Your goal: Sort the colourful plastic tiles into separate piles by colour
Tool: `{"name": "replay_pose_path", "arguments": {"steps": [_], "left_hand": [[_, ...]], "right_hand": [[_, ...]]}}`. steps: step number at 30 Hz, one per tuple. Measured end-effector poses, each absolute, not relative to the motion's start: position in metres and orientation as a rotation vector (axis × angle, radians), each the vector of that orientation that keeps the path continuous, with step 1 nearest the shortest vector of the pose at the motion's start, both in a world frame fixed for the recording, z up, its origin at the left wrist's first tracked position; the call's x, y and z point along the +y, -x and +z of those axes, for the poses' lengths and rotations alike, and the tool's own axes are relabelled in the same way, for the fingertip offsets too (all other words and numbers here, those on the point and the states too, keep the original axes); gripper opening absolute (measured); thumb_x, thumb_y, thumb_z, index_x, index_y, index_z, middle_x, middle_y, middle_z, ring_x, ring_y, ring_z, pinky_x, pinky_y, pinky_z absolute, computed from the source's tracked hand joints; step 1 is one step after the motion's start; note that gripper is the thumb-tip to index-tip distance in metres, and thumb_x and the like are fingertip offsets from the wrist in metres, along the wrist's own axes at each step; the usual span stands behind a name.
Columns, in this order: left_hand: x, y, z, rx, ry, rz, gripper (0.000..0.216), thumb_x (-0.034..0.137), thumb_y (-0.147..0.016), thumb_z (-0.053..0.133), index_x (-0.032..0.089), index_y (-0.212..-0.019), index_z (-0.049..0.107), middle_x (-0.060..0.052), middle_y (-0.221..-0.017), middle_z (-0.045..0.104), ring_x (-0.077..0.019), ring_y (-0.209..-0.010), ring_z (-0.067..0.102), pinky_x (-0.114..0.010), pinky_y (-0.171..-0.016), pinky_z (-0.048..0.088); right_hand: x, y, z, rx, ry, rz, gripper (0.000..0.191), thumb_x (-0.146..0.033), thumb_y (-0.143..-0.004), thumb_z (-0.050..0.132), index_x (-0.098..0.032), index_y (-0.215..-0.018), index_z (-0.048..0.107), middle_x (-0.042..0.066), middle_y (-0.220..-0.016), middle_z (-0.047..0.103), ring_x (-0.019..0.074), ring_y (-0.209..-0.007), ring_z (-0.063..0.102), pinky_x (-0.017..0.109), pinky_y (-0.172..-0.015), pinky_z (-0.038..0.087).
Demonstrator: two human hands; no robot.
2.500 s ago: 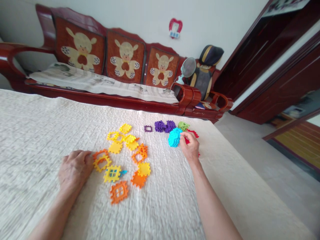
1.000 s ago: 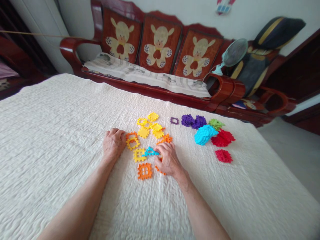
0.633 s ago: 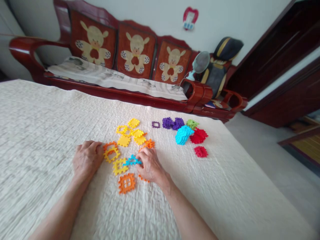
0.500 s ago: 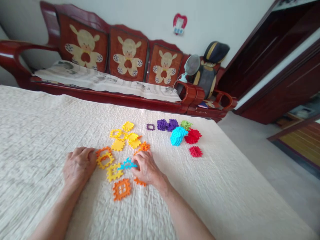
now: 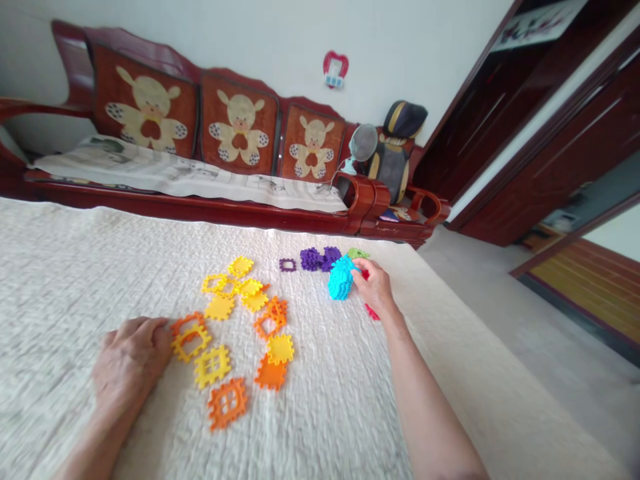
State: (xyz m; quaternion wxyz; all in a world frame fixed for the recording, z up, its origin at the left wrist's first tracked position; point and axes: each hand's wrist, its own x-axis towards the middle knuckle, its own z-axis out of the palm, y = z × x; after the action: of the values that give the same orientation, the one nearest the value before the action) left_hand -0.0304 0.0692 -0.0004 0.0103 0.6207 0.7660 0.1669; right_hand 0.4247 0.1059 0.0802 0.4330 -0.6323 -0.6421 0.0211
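My right hand reaches to the far right of the table, thumb and finger pinched at the upper right edge of a stack of blue interlocking tiles. Whether its fingers grip a single blue tile or the stack itself is hard to make out. My left hand rests on the cloth with its fingers curled together, and nothing shows in it. Just beside its fingertips lie an orange frame tile and a yellow frame tile, overlapping. A yellow window tile and an orange window tile lie nearer to me.
Several yellow tiles and orange tiles lie loose mid-table. Purple stacks, a small purple frame, green tiles and partly hidden red tiles are farther off. Beyond the table's far edge stands a wooden sofa.
My right hand has moved from the orange tiles to the blue stack, and the blue tile it held there is gone from that spot. The left hand stays by the frames; the view has shifted.
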Motion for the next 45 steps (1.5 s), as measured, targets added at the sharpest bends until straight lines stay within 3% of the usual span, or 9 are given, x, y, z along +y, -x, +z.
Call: {"name": "replay_pose_path", "arguments": {"steps": [20,25,28,31,40,45], "left_hand": [[0.071,0.035,-0.009,2.398,-1.973,0.578,0.04,0.038,-0.089,0.037,0.026,-0.104,0.072,-0.005,-0.119,0.065,-0.029,-0.102,0.054,-0.043,-0.092,0.049],[0.07,0.033,-0.006,2.389,-1.998,0.566,0.044,0.038,-0.091,0.033,0.024,-0.103,0.072,-0.006,-0.118,0.065,-0.029,-0.102,0.054,-0.042,-0.093,0.049],[0.069,0.031,-0.002,2.388,-1.969,0.543,0.045,0.038,-0.091,0.031,0.024,-0.104,0.072,-0.007,-0.119,0.064,-0.0293,-0.102,0.054,-0.043,-0.094,0.048],[0.069,0.03,0.001,2.38,-1.944,0.529,0.045,0.039,-0.091,0.032,0.024,-0.106,0.072,-0.007,-0.12,0.064,-0.0301,-0.105,0.053,-0.043,-0.093,0.048],[0.071,0.033,-0.001,2.329,-1.913,0.62,0.042,0.032,-0.089,0.036,0.018,-0.108,0.071,-0.012,-0.12,0.064,-0.0307,-0.107,0.053,-0.043,-0.094,0.046],[0.072,0.034,-0.003,2.3,-2.025,0.6,0.042,0.026,-0.089,0.036,0.014,-0.109,0.071,-0.016,-0.118,0.064,-0.0286,-0.107,0.054,-0.042,-0.1,0.042]], "right_hand": [[0.121,-0.451,0.074,-1.683,1.648,-0.045,0.023,-0.025,-0.08,0.054,-0.021,-0.096,0.069,0.008,-0.103,0.071,0.0219,-0.099,0.065,0.038,-0.094,0.049],[0.081,-0.43,0.074,-1.521,1.511,-0.186,0.024,-0.028,-0.084,0.055,-0.019,-0.103,0.065,0.01,-0.105,0.066,0.0216,-0.096,0.063,0.037,-0.09,0.051],[0.03,-0.396,0.05,-1.612,1.485,-0.054,0.016,-0.025,-0.089,0.051,-0.021,-0.097,0.064,0.006,-0.091,0.067,0.019,-0.086,0.064,0.034,-0.081,0.052],[-0.014,-0.36,0.017,-1.78,1.47,0.209,0.019,-0.019,-0.089,0.048,-0.022,-0.099,0.064,0.005,-0.091,0.067,0.0178,-0.086,0.064,0.031,-0.076,0.053],[-0.034,-0.298,-0.006,-1.772,1.726,0.163,0.035,-0.013,-0.084,0.049,-0.02,-0.116,0.06,0.011,-0.122,0.061,0.0248,-0.116,0.054,0.045,-0.101,0.041],[-0.038,-0.287,0.0,-1.789,1.81,0.155,0.03,-0.017,-0.089,0.049,-0.021,-0.117,0.061,0.009,-0.127,0.06,0.0233,-0.119,0.051,0.042,-0.104,0.036]]}}
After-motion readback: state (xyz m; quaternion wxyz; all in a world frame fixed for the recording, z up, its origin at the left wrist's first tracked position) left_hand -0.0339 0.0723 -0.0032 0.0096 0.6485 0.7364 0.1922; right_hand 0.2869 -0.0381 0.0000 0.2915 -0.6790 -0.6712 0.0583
